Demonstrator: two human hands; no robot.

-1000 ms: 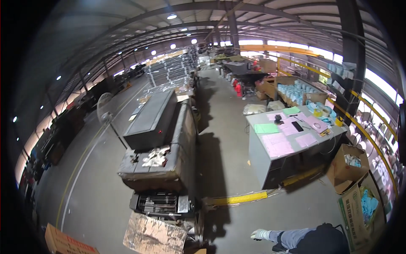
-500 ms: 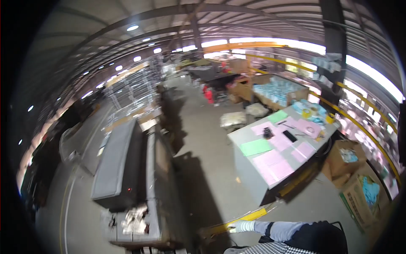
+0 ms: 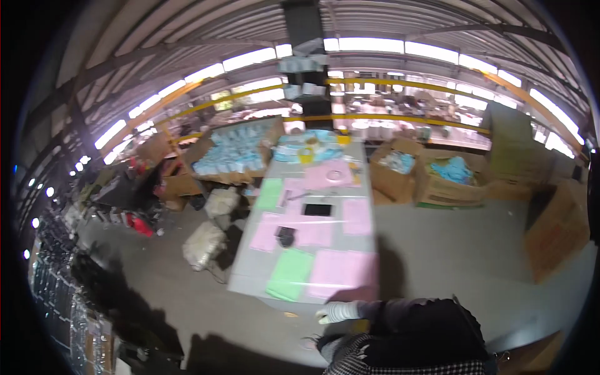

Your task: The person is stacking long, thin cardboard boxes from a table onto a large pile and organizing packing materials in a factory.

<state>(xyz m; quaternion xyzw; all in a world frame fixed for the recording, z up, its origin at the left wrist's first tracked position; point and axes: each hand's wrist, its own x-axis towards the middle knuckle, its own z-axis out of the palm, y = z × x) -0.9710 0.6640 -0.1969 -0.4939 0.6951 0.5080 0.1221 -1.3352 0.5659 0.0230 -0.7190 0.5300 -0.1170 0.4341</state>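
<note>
Table (image 3: 250, 275): one, straight ahead of right hand (image 3: 331, 313). Hand low, just off the near end, in a pale banded covering; contact with the edge cannot be told. Fingers blurred: spread, closed or pinching, cannot tell. Left hand out of view; its state cannot be told.

On the table: pink sheets (image 3: 322, 273), at least six, the nearest just beyond the hand. Green sheets (image 3: 290, 275), two, ahead and to the hand's left. Phone (image 3: 317, 210), one, black, farther ahead. Black object (image 3: 285, 236), one, small, nearer the hand than the phone. Blue heap (image 3: 322, 150) at the far end, two yellow items (image 3: 305, 154) by it.

Edges: near edge runs crosswise just ahead of the hand; long sides narrow going away. Open floor (image 3: 450, 250) right of the table, wide; a tighter strip to the left.

Around: pale sacks (image 3: 204, 244), two, left of the table, standing in that strip. Wide box (image 3: 269, 134) past them, filled with blue-white pieces. Right of the table's far half, cartons (image 3: 450, 192), two, blue stuff inside. Brown board (image 3: 559, 234) far right of the hand. Dark column (image 3: 304, 25) beyond the table, yellow rails (image 3: 406, 119) either side, closing the far end.
</note>
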